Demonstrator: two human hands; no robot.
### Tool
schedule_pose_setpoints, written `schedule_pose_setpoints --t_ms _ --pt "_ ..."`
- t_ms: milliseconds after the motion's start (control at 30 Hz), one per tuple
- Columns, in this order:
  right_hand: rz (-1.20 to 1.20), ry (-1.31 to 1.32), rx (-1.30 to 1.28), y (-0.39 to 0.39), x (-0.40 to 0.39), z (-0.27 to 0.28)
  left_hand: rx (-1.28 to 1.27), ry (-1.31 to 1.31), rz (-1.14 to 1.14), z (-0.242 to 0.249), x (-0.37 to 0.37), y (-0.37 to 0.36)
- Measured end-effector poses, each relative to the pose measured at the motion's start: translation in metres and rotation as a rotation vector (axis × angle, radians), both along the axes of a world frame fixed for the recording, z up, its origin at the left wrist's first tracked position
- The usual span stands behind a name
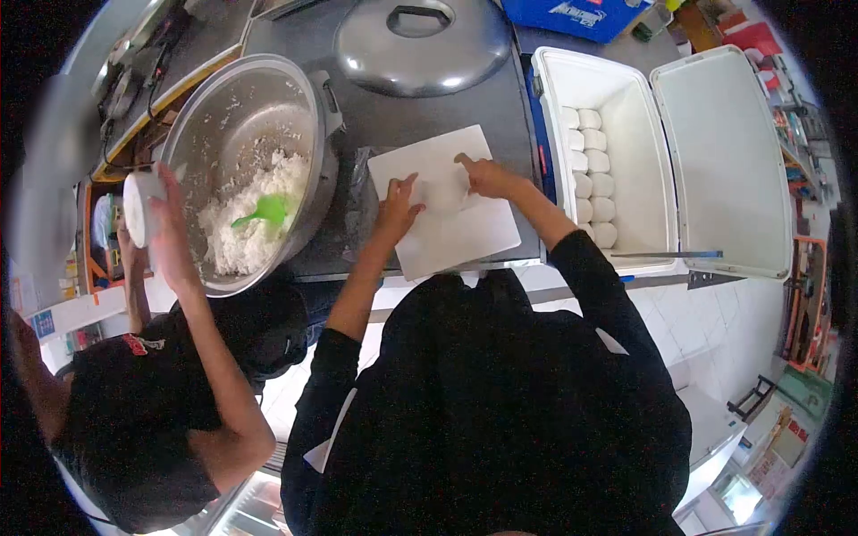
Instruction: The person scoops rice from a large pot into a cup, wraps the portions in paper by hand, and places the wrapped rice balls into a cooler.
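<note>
A stack of white sheets (pixel 465 241) lies tilted on the dark counter in front of me. On it is a pale, roundish mound (pixel 443 191), hard to tell apart from the sheets, between my two hands. My left hand (pixel 398 210) is at its left side, fingers apart. At its upper right, my right hand (pixel 483 174) has its fingers spread, the index finger stretched out. Neither hand visibly holds anything. To the right stands an open white cooler (pixel 648 214) with rows of white wrapped portions (pixel 592 161) along its left side.
At the left, a large metal pot (pixel 241 80) holds white rice (pixel 246 219) and a green scoop (pixel 268 210). A co-worker beside it holds a white round container (pixel 138 210). A metal lid (pixel 424 58) and blue crate (pixel 576 16) are at the back.
</note>
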State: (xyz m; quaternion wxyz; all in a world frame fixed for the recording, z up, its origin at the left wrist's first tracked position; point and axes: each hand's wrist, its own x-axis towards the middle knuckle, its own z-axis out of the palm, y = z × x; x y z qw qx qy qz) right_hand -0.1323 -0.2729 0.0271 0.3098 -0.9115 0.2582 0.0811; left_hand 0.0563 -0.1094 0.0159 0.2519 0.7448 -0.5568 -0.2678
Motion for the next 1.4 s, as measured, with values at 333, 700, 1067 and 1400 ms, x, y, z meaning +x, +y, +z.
schedule_pose_setpoints --t_ms 333,700,1067,1400 --pt "0.352 -0.012 -0.200 -0.007 0.012 0.000 0.023 -0.160 -0.247 -0.009 0.012 -0.015" --pt "0.047 -0.443 -0.554 0.081 -0.037 -0.028 -0.366 -0.700 -0.216 -0.021 -0.041 0.042" --pt "-0.872 -1.014 -0.028 0.103 -0.015 0.011 -0.624 0.140 -0.134 0.060 -0.086 -0.003" --pt "-0.938 -1.254 -0.432 0.083 -0.090 0.149 -0.897 -0.152 -0.101 0.186 -0.161 -0.035"
